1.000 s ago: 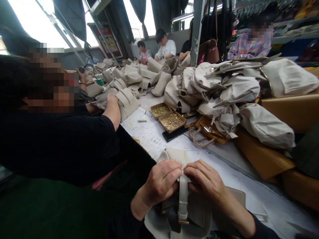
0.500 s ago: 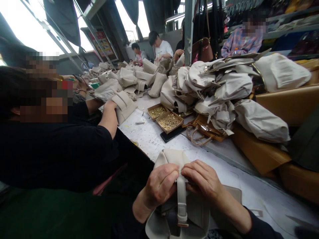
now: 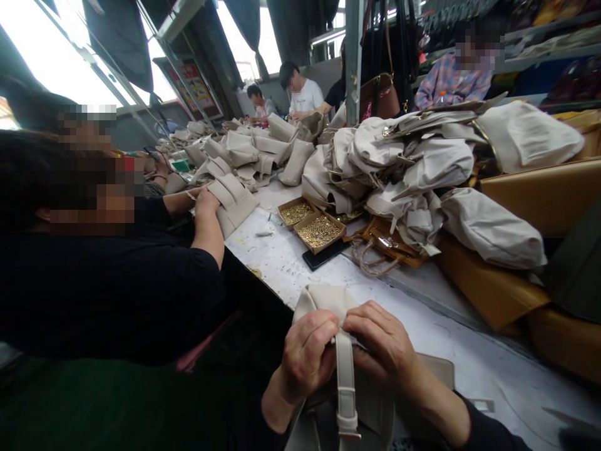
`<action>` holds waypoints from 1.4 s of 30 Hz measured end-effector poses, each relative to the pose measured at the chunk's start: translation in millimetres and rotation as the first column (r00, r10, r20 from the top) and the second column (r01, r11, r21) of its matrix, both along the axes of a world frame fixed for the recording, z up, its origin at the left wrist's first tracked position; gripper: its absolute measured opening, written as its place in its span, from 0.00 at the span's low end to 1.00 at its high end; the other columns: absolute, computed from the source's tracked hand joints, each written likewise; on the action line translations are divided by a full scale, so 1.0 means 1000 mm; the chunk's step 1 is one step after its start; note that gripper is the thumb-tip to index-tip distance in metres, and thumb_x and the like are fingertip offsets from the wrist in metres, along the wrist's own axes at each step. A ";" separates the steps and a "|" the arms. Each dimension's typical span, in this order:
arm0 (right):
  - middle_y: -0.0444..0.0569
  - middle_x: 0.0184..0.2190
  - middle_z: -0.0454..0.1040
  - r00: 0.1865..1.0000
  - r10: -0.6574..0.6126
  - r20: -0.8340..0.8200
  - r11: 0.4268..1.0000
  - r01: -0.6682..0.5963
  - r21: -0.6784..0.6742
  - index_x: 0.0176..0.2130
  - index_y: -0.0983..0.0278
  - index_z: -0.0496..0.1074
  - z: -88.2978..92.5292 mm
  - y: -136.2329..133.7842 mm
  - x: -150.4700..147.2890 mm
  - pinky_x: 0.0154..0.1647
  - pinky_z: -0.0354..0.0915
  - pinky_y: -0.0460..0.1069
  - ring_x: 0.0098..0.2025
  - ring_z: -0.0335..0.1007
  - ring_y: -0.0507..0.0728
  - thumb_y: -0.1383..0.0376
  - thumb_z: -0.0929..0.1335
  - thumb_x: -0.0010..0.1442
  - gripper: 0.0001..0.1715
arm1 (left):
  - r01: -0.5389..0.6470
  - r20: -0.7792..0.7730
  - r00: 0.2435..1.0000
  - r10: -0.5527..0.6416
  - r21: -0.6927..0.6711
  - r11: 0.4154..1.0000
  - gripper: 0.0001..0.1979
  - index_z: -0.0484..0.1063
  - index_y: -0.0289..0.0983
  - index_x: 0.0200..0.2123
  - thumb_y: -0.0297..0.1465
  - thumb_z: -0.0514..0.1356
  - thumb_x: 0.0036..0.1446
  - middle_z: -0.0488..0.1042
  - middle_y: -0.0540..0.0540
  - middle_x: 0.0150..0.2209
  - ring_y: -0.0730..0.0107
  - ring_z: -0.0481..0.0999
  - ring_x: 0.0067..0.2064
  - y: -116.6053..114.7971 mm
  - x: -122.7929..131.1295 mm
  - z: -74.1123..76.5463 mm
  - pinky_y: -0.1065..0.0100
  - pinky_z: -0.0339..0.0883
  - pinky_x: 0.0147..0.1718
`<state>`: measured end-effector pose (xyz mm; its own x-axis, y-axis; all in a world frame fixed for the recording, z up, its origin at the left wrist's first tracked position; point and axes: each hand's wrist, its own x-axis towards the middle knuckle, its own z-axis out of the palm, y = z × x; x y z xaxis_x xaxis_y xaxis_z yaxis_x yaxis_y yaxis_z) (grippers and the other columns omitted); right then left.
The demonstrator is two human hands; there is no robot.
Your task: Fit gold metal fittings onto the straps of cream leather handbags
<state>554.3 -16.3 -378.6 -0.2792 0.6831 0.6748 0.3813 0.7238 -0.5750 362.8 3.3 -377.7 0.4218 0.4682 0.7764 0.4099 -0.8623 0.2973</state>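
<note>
A person's left hand (image 3: 310, 347) and right hand (image 3: 382, 341) pinch a beige bag (image 3: 323, 299) between them, fingertips nearly meeting at the top of its strap (image 3: 346, 373). The strap runs from the grip toward the person. Just beyond the grip, bare white table (image 3: 282, 266) leaves open room before a black phone (image 3: 323, 259) and two boxes (image 3: 332, 242) of gold pieces. The table's edge slants away leftward; piled bags (image 3: 370, 141) crowd farther ahead.

1. I see a white table (image 3: 277, 250), scuffed toward its left edge.
2. Inward from that edge: a black phone (image 3: 327, 256), two cardboard boxes (image 3: 332, 242).
3. Toward the far end: beige bags (image 3: 297, 164), apparently directly on it.
</note>
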 end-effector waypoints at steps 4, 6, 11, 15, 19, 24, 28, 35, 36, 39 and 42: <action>0.53 0.40 0.74 1.000 0.001 0.016 1.000 0.000 -0.021 0.50 0.63 0.68 -0.007 -0.003 -0.001 0.38 0.61 0.53 0.38 0.66 0.60 0.65 0.63 0.72 0.09 | 0.002 0.009 1.000 -0.002 -0.018 1.000 0.08 0.70 0.35 0.47 0.26 0.57 0.64 0.80 0.39 0.40 0.60 0.82 0.44 0.001 0.003 0.000 0.61 0.79 0.46; 0.53 0.42 0.74 1.000 0.027 0.013 0.996 -0.026 -0.086 0.53 0.62 0.67 -0.008 -0.005 0.000 0.39 0.62 0.54 0.39 0.67 0.60 0.68 0.63 0.70 0.12 | -0.009 0.012 1.000 0.009 -0.009 1.000 0.08 0.70 0.35 0.46 0.26 0.57 0.64 0.80 0.40 0.38 0.61 0.82 0.43 0.002 0.005 0.001 0.61 0.79 0.45; 0.52 0.45 0.76 0.954 0.265 -0.139 0.880 -0.298 -0.371 0.52 0.59 0.72 0.016 0.009 0.023 0.46 0.67 0.55 0.46 0.71 0.62 0.59 0.64 0.68 0.16 | -0.069 0.030 0.997 0.069 0.016 0.997 0.06 0.70 0.35 0.44 0.24 0.57 0.63 0.80 0.42 0.36 0.63 0.82 0.39 0.005 0.010 0.000 0.64 0.78 0.42; 0.51 0.45 0.79 0.918 0.376 -0.124 0.731 -0.376 -0.569 0.49 0.59 0.78 0.044 0.051 0.051 0.50 0.68 0.53 0.47 0.75 0.61 0.52 0.65 0.69 0.19 | -0.107 0.067 0.992 0.105 0.027 0.994 0.10 0.70 0.36 0.44 0.21 0.56 0.61 0.80 0.42 0.37 0.64 0.82 0.39 0.004 0.015 -0.003 0.64 0.77 0.41; 0.51 0.44 0.79 0.976 0.023 0.216 0.885 0.080 -0.458 0.47 0.61 0.78 0.043 0.124 0.054 0.46 0.69 0.50 0.45 0.76 0.59 0.54 0.64 0.71 0.18 | -0.081 0.118 0.990 0.073 0.062 0.995 0.09 0.69 0.36 0.45 0.23 0.55 0.62 0.80 0.41 0.37 0.63 0.81 0.39 0.004 0.015 -0.007 0.64 0.77 0.40; 0.49 0.47 0.80 0.786 -0.094 0.611 0.897 0.333 -0.290 0.47 0.59 0.78 0.015 0.206 0.016 0.47 0.68 0.48 0.47 0.77 0.57 0.64 0.65 0.70 0.12 | -0.024 0.168 0.986 0.011 0.079 0.997 0.09 0.69 0.36 0.44 0.26 0.51 0.66 0.78 0.40 0.34 0.63 0.79 0.35 0.009 0.011 -0.017 0.65 0.74 0.33; 0.50 0.45 0.79 0.658 -0.015 0.753 0.895 0.344 -0.284 0.44 0.63 0.78 -0.003 0.247 -0.019 0.51 0.70 0.55 0.48 0.76 0.59 0.64 0.68 0.70 0.08 | -0.037 0.176 0.984 0.016 0.115 0.993 0.08 0.69 0.36 0.44 0.28 0.50 0.67 0.78 0.41 0.33 0.64 0.78 0.32 0.010 0.008 -0.026 0.67 0.72 0.30; 0.51 0.48 0.76 0.481 0.112 0.869 0.870 0.375 -0.320 0.49 0.65 0.75 -0.025 0.281 -0.051 0.50 0.74 0.57 0.48 0.76 0.59 0.59 0.71 0.69 0.13 | -0.068 0.208 0.977 0.040 0.128 0.989 0.09 0.67 0.37 0.43 0.33 0.50 0.71 0.78 0.42 0.32 0.66 0.80 0.33 0.007 0.002 -0.027 0.69 0.74 0.31; 0.51 0.48 0.76 0.473 0.107 0.875 0.867 0.387 -0.315 0.49 0.65 0.75 -0.028 0.282 -0.052 0.50 0.74 0.58 0.48 0.76 0.59 0.59 0.71 0.69 0.13 | -0.071 0.209 0.977 0.044 0.123 0.990 0.10 0.67 0.37 0.42 0.34 0.49 0.72 0.78 0.43 0.32 0.67 0.80 0.32 0.007 0.001 -0.026 0.69 0.74 0.31; 0.51 0.49 0.76 0.477 0.068 0.876 0.860 0.417 -0.294 0.49 0.65 0.75 -0.033 0.281 -0.051 0.52 0.73 0.59 0.49 0.75 0.60 0.59 0.70 0.70 0.13 | -0.075 0.224 0.973 0.050 0.103 0.992 0.09 0.66 0.38 0.42 0.34 0.49 0.72 0.78 0.43 0.32 0.68 0.79 0.31 0.006 -0.002 -0.024 0.70 0.74 0.30; 0.51 0.48 0.77 0.532 0.035 0.846 0.859 0.417 -0.297 0.47 0.65 0.75 -0.035 0.276 -0.047 0.53 0.72 0.59 0.50 0.75 0.60 0.59 0.71 0.69 0.12 | -0.058 0.243 0.969 0.034 0.093 0.994 0.10 0.66 0.38 0.42 0.36 0.49 0.73 0.78 0.42 0.32 0.68 0.80 0.32 0.002 -0.007 -0.019 0.70 0.75 0.31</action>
<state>507.6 259.9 -414.1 -0.3610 0.9219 -0.1408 0.9284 0.3412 -0.1469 356.1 5.5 -396.7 0.1969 0.3990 0.8956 0.3768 -0.8741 0.3066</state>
